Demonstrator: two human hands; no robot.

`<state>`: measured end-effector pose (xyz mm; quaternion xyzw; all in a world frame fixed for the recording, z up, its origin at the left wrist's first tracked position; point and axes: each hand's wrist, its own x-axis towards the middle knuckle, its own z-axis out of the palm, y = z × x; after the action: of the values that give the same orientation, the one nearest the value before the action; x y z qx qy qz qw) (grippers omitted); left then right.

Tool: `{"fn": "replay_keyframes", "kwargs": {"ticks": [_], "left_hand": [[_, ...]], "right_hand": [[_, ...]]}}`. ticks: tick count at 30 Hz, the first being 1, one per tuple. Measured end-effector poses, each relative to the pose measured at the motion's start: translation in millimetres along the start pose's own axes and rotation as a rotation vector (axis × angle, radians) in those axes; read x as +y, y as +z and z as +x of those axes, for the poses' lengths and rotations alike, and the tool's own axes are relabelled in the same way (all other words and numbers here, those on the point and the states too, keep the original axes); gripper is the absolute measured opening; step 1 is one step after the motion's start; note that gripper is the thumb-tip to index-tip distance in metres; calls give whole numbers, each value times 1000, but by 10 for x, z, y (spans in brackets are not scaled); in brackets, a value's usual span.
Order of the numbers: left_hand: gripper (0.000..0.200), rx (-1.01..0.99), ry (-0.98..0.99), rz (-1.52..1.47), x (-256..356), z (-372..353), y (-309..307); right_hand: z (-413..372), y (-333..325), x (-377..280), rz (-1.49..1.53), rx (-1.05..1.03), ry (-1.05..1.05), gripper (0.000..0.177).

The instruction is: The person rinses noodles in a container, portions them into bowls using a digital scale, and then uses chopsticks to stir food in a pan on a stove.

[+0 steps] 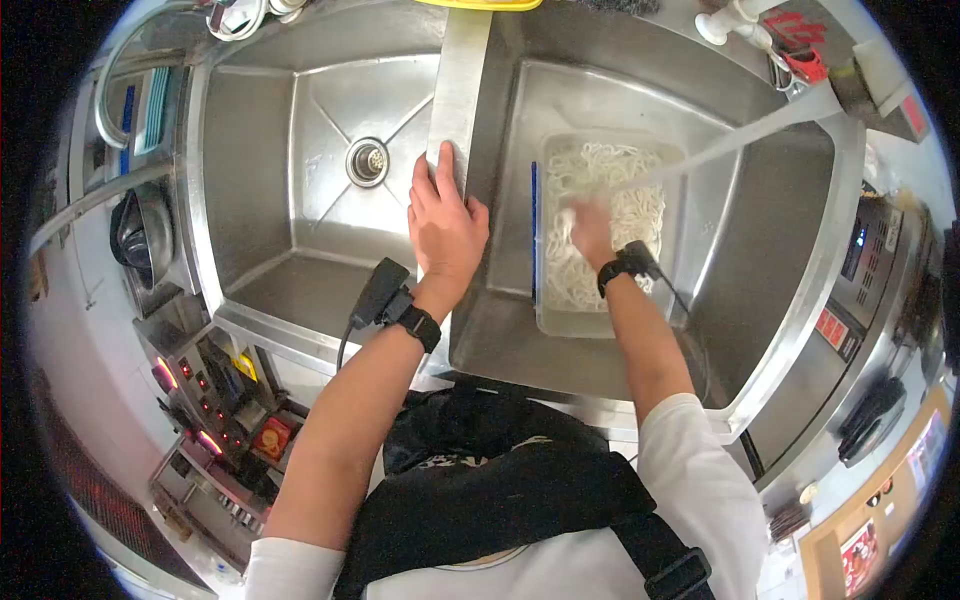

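My left hand (440, 215) lies on the metal divider (461, 80) between two sink basins, with its fingers apart and nothing in them. In the right basin sits a clear plastic container (585, 322) full of pale, thick noodles (625, 225). Over the noodles is my right hand (592, 228), its fingers smeared by motion, so their grip does not show. A long whitish spout or hose (740, 135) reaches from the right rim to just above the container; its end is blurred near my right hand. A blue-edged flat piece (535, 230) stands along the container's left side.
The left basin (325, 105) has a round drain (367, 161). A yellow-rimmed item (485, 4) is at the top edge. White fittings (730, 24) stand at the back right. A metal bowl (150, 235) is at the left. Dark cables hang from both wrist devices.
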<state>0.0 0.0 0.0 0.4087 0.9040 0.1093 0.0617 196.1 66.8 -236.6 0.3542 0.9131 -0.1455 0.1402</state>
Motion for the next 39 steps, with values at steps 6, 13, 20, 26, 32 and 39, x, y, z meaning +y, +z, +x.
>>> {"fn": "replay_keyframes", "kwargs": {"ticks": [6,13,20,26,32,39], "left_hand": [[68,40,22,-1,11,20,-7],[68,47,18,18,17,17,23],[67,67,27,24,14,19,32],[68,40,18,4,21,29,8],[69,43,28,21,24,35,27],[69,56,47,24,18,32,26]], "right_hand": [[25,-486,496,530,139,-48,27],[-295,-1098,495,1462,-69,490,36],[-276,-1412,460,1502,-182,381,45],[-80,-653,714,1296,93,875,45],[-232,-523,-165,20,427,307,33],[-245,-170,335,689,97,46,30]]}}
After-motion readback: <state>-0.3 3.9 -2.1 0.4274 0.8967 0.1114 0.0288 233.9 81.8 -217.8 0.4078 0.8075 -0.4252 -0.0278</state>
